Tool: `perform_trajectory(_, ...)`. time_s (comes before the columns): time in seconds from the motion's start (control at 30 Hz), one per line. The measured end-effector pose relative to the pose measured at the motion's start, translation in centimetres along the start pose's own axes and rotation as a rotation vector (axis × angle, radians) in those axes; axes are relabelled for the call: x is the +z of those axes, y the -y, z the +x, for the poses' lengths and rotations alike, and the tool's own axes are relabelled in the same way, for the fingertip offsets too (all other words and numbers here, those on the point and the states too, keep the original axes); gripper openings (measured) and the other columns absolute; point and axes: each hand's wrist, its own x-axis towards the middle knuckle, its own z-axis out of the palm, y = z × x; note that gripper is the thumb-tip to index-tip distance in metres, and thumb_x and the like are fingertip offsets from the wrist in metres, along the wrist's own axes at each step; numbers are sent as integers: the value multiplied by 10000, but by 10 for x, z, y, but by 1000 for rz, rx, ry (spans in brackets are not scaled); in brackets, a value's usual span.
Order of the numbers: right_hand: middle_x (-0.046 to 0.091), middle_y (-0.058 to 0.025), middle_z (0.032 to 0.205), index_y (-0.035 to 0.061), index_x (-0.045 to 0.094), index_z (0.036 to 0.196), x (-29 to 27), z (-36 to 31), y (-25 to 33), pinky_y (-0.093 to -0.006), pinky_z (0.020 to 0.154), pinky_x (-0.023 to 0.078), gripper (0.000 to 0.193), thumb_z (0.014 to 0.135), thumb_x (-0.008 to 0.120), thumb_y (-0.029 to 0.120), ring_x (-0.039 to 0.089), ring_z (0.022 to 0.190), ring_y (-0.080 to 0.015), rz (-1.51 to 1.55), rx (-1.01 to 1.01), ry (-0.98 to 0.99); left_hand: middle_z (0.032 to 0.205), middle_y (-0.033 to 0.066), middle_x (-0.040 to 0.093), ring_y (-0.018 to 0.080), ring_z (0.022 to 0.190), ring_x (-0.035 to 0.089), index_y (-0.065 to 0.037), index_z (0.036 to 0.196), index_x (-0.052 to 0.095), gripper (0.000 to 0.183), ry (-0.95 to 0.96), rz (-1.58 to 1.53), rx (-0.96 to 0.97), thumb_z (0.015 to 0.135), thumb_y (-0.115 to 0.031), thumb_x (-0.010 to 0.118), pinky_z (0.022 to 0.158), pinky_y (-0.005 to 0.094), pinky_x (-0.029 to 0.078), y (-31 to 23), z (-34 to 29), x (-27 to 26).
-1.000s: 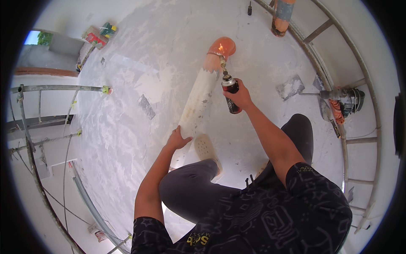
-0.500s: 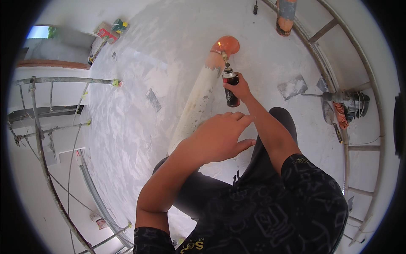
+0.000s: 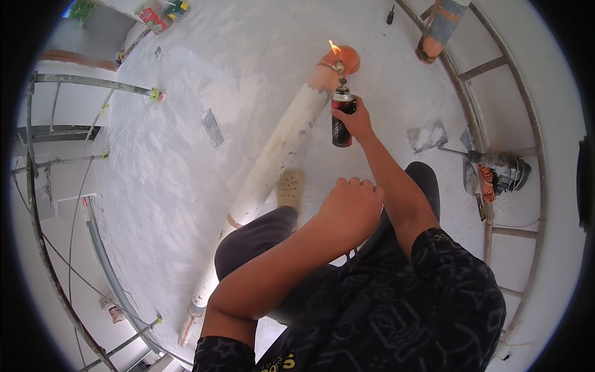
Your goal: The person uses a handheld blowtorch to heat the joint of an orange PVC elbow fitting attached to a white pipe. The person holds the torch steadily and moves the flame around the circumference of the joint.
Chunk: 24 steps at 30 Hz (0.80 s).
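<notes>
My right hand (image 3: 356,116) is wrapped round a gas torch (image 3: 341,131), a dark canister with a metal burner on top. A yellow flame (image 3: 335,48) burns at its tip, by the orange elbow fitting (image 3: 348,58) on the end of a long pale pipe (image 3: 273,161). That end of the pipe is orange, with a ragged edge where the white coating stops. My left hand (image 3: 354,204) is above my lap, next to my right forearm, its fingers curled in. Its palm is turned away from view, and nothing shows in it.
Metal scaffold frames stand at left (image 3: 46,204) and right (image 3: 533,130). A power drill (image 3: 505,170) with a long bit lies by the right frame. A second orange-ended pipe (image 3: 437,37) is at top right. Flat trowels (image 3: 212,128) and a screwdriver (image 3: 390,15) lie on the grey floor.
My left hand has gone from outstretched fingers to curled ones, moving slightly right. The torch flame looks larger. The view has shifted, showing more of the pipe and my beige clog.
</notes>
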Motion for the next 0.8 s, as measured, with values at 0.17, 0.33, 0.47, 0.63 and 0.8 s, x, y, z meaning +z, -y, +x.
perform_trajectory(0.17,741,-188,1226,-5,553,1417,4,3,5,-416,962,592,843,775,941,380,743,1099,-296,-37,-3,-4,1101,156,714,323,1065,693,-18,1200,663,360,-98,-46,48,973,-280,761,917,441,521,-2,-10,2)
perform_trajectory(0.33,738,-188,1231,-12,551,1421,11,5,9,-407,959,593,840,776,945,355,740,1104,-288,-27,20,4,1096,156,713,318,1046,690,-14,1197,657,354,-107,-37,55,960,-257,755,894,435,513,-1,-18,3)
perform_trajectory(0.47,735,-188,1237,-15,549,1424,13,-1,10,-410,962,594,842,778,950,345,739,1102,-284,-35,-18,20,1084,153,714,310,1029,690,-12,1189,655,331,-111,-24,68,957,-233,739,873,424,505,-1,-25,4)
perform_trajectory(0.63,732,-187,1240,-15,549,1423,14,-9,6,-411,961,597,844,778,957,346,738,1101,-283,-48,4,41,1084,151,715,301,1015,694,-6,1177,656,326,-165,-23,82,910,-176,736,860,416,503,-5,-30,4)
perform_trajectory(0.8,733,-184,1235,-18,552,1414,12,-13,5,-408,951,598,833,778,957,335,737,1097,-279,-78,-10,71,1084,152,718,298,1010,701,1,1164,660,341,-100,-5,112,870,-151,740,851,410,507,-4,-34,2)
